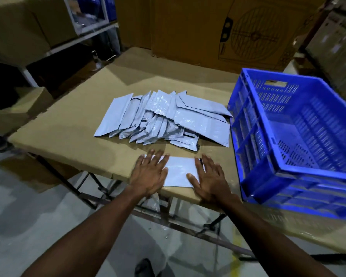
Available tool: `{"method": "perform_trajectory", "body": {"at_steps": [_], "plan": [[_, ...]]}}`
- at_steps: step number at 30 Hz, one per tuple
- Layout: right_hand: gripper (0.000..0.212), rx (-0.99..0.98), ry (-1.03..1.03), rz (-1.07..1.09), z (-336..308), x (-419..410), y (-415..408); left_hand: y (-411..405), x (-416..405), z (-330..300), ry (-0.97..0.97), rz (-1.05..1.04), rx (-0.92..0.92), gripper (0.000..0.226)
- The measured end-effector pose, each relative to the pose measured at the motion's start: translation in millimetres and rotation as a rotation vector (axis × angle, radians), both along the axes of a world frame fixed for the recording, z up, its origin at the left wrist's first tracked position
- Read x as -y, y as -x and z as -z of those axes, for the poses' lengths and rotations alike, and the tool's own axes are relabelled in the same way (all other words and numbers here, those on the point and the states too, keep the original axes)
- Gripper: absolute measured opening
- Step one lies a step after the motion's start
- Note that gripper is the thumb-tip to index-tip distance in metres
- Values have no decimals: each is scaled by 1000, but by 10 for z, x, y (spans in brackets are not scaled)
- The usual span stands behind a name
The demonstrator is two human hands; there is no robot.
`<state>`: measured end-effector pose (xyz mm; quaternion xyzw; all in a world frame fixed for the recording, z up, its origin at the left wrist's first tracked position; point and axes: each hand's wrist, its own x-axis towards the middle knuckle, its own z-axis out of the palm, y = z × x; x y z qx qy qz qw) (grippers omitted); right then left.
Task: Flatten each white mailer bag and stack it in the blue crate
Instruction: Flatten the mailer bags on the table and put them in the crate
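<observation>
Both palms down flat, left hand (pixel 150 172) and right hand (pixel 209 177) pressing one bag (pixel 181 172) smooth at the table's (pixel 68 124) near edge; crate (pixel 272 162) waits at right edge

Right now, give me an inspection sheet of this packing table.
Surface: table covered in brown cardboard sheet.
Job's things: one white bag flat near the front edge; pile of bags behind it; blue crate at the right, no bags seen inside.
Clutter: nothing seen.
Hands: left hand and right hand press flat on the bag's two ends, fingers straight.
Cables: nothing seen.
Surroundings: cardboard boxes behind, metal shelf at left, concrete floor.
</observation>
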<state>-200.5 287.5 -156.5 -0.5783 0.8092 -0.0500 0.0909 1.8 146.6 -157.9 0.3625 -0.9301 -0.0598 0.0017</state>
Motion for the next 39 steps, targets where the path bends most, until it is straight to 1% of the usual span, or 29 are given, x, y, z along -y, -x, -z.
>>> {"method": "perform_trajectory", "body": {"at_steps": [2, 4, 5, 7, 9, 11, 13, 16, 19, 21, 22, 24, 26, 28, 30, 31, 33, 35, 36, 38, 39], "plan": [[84, 0, -52, 45, -126, 35, -35, -70, 42, -22, 2, -27, 27, 74], [78, -79, -35, 67, -218, 143, -148, -67, 40, -38, 10, -35, 43, 74], [75, -110, 4, 33, -245, 222, -219, -51, 34, -31, 20, -38, 51, 75], [72, -94, 48, -110, -254, 364, -365, -41, 30, -15, 30, -38, 60, 75], [73, -69, 32, -203, -200, 422, -435, -69, 44, -1, 37, -40, 63, 75], [73, -79, 33, -202, -132, 364, -354, -64, 57, 2, 27, -36, 62, 75], [69, -86, 57, -137, -75, 253, -210, -59, 59, -4, 11, -26, 45, 75], [74, -21, 22, -49, -66, 91, -37, -80, 56, -1, 4, -22, 45, 75], [83, 19, -84, -51, -164, 24, 12, -79, 58, -13, -10, -15, 48, 77], [86, -50, 1, -147, -184, -14, -7, -65, 94, -20, -28, -2, 52, 78], [82, -90, 80, -231, -167, -36, -24, -59, 120, -24, -31, 7, 56, 78], [64, -82, 200, -369, -114, -81, -60, -54, 168, -26, -38, 30, 65, 78], [48, -37, 239, -387, -99, -91, -96, -56, 201, -41, -57, 54, 71, 80], [34, -74, 266, -380, -112, -58, -127, -52, 202, -73, -66, 62, 60, 83], [29, -165, 281, -403, -111, -3, -146, -75, 159, -116, -67, 30, 0, 90], [29, -200, 288, -407, -110, 25, -159, -92, 123, -131, -59, 11, -58, 93], [28, -237, 295, -399, -111, 62, -171, -130, 38, -115, -11, 50, -164, 96], [28, -230, 300, -371, -171, 100, -186, -177, -15, -74, 51, 148, -172, 87], [28, -201, 311, -358, -219, 115, -191, -193, -15, -35, 79, 172, -166, 77], [24, -98, 355, -351, -337, 125, -209, -188, 24, -13, 85, 147, -170, 56], [22, -70, 383, -369, -376, 117, -232, -165, 45, -36, 48, 112, -162, 51]]}}
